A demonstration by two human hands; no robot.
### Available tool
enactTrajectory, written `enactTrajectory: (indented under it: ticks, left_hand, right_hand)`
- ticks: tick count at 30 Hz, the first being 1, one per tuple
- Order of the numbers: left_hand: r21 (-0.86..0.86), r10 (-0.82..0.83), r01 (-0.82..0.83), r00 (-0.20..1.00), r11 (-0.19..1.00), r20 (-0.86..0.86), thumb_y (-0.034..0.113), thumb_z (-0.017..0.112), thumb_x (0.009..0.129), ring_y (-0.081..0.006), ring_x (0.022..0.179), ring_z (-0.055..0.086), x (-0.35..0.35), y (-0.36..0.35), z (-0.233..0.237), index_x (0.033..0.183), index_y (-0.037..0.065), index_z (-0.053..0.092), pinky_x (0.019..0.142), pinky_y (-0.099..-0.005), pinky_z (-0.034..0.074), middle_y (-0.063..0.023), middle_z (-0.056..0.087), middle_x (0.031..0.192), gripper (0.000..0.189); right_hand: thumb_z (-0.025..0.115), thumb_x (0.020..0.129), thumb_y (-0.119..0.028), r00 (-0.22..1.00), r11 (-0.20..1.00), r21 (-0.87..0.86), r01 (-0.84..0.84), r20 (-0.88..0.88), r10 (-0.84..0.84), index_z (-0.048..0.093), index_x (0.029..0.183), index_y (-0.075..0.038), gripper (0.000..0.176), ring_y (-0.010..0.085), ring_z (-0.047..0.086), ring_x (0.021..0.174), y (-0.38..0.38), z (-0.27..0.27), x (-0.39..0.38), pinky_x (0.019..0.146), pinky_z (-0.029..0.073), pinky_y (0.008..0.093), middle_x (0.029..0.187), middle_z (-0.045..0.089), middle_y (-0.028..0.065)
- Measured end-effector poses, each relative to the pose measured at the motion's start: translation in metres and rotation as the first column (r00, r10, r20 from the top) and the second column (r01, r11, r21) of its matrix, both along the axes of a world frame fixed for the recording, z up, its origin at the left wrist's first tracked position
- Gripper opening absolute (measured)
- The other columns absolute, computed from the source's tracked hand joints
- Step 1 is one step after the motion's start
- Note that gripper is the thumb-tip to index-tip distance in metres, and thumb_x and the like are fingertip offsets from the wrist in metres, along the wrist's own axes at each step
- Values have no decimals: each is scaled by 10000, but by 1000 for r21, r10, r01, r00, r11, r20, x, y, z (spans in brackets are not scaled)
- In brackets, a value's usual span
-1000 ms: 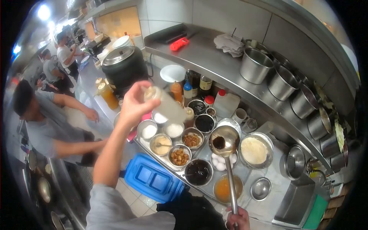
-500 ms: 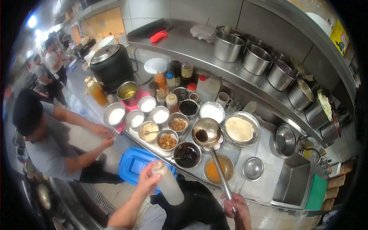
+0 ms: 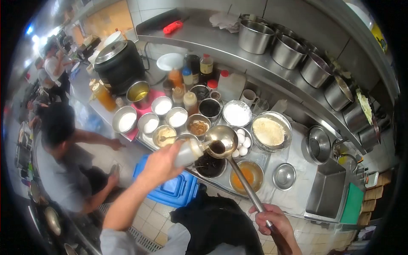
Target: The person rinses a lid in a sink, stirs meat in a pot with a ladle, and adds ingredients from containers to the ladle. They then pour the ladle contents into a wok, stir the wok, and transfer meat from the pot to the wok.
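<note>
My left hand point(image 3: 159, 163) grips a clear squeeze bottle point(image 3: 187, 151), tipped sideways with its nozzle over the bowl of a steel ladle point(image 3: 220, 136). A little dark sauce lies in the ladle's bowl. My right hand point(image 3: 274, 219) holds the end of the ladle's long handle near the bottom edge. The ladle hangs above a row of steel bowls: dark sauce point(image 3: 209, 165), orange liquid point(image 3: 246, 175), white eggs point(image 3: 242, 142), fried pieces point(image 3: 198, 127).
More steel bowls of white powders point(image 3: 236, 114) and a flour bowl point(image 3: 270, 131) fill the counter. Sauce bottles point(image 3: 189, 78) stand behind, steel pots point(image 3: 254, 36) on the shelf above. A black soup kettle point(image 3: 117, 66) stands left. A blue crate point(image 3: 172, 189) lies below. Another person point(image 3: 63, 163) crouches at left.
My left hand has lifted the squeeze bottle from low near the crate up to the ladle and tipped it over the bowl. The ladle has barely moved.
</note>
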State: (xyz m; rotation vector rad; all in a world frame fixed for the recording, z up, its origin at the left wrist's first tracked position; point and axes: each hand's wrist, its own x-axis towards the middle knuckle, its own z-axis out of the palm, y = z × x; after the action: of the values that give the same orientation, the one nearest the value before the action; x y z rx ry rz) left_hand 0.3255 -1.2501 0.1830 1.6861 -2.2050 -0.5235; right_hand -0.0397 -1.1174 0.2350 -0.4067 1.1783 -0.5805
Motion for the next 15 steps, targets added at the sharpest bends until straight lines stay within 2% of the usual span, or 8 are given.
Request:
enactTrajectory:
  ticks: [1, 2, 4, 5, 7, 11, 13, 15]
  left_hand:
    - [-13, 7, -5, 986, 1000, 164, 206, 830, 701, -391, 1005, 679, 3, -8, 3, 1373, 71, 509, 872, -486, 558, -184, 678, 1109, 757]
    - [-13, 7, -5, 986, 1000, 165, 206, 830, 701, -391, 1005, 679, 7, -15, 2, 1373, 71, 509, 872, -486, 558, -184, 678, 1109, 757]
    - [-156, -71, 119, 957, 981, 283, 183, 832, 683, -350, 944, 694, 13, -28, -5, 1345, 81, 519, 818, -461, 566, -142, 679, 1013, 738]
    - [-154, -75, 123, 957, 980, 281, 183, 832, 683, -350, 944, 694, 13, -32, -5, 1345, 81, 519, 818, -461, 566, -142, 679, 1013, 738]
    - [-155, -84, 165, 899, 974, 431, 184, 816, 689, -322, 1031, 683, 12, -40, -7, 1346, 91, 527, 856, -458, 558, -142, 685, 1071, 724]
    - [-150, -87, 185, 861, 971, 502, 151, 791, 703, -298, 1030, 679, 9, -45, -12, 1348, 94, 533, 830, -442, 553, -118, 690, 1063, 697]
    - [-237, -66, 212, 860, 948, 506, 77, 619, 813, -285, 932, 698, 8, -46, -10, 1257, 83, 613, 780, -430, 561, -89, 694, 958, 444]
    - [-237, -78, 223, 864, 946, 498, 76, 623, 810, -286, 933, 697, 10, -47, -10, 1257, 82, 615, 787, -427, 560, -90, 695, 959, 447]
  right_hand:
    - [638, 894, -143, 1000, 1000, -3, -6, -4, 6, 611, 1172, 36, 331, 100, 458, 477, -1, 5, 3, 448, 314, 251, 667, 515, 13]
    - [638, 894, -143, 1000, 1000, -3, -6, -3, 6, 611, 1172, 36, 331, 100, 458, 477, -1, 8, 5, 448, 314, 251, 667, 515, 13]
    - [642, 894, -151, 1000, 1000, 1, -12, -9, 12, 619, 1165, 34, 328, 97, 457, 490, -1, 13, 8, 466, 317, 245, 673, 515, 10]
    - [642, 894, -151, 1000, 1000, 2, -7, -11, 7, 619, 1165, 34, 328, 97, 457, 490, -2, 17, 10, 466, 317, 245, 673, 515, 10]
    - [646, 893, -152, 999, 999, 46, 2, -34, 0, 626, 1158, 32, 323, 91, 456, 508, -4, 25, 15, 480, 316, 239, 684, 515, 5]
    - [651, 891, -154, 999, 998, 67, 13, -39, -10, 627, 1160, 30, 327, 86, 455, 526, -6, 25, 19, 484, 314, 238, 694, 515, 2]
    - [661, 885, -161, 1000, 999, 45, 4, -19, -4, 628, 1161, 28, 336, 85, 452, 534, -6, 22, 18, 487, 315, 240, 697, 514, 0]
    - [665, 883, -166, 1000, 999, 53, 1, -17, 0, 627, 1164, 28, 343, 87, 450, 531, -6, 21, 17, 485, 315, 243, 694, 513, 0]
